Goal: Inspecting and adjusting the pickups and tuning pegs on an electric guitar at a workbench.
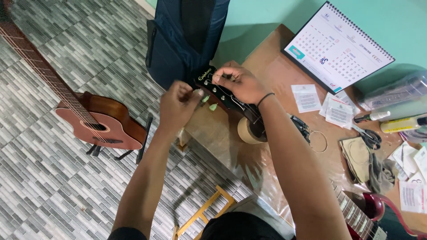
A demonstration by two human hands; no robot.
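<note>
**Guitar headstock at the counter's left edge**

Guitar headstock, black, overhanging the counter's left edge, propped on a tape roll. Left hand pinched on a pale green tuner knob; right hand clenched over the top tuner posts. Strings hard to make out; stringing seemingly unfinished. Coiled string, scissors, calendar farther along. Acoustic guitar on grey tiled floor.
</note>
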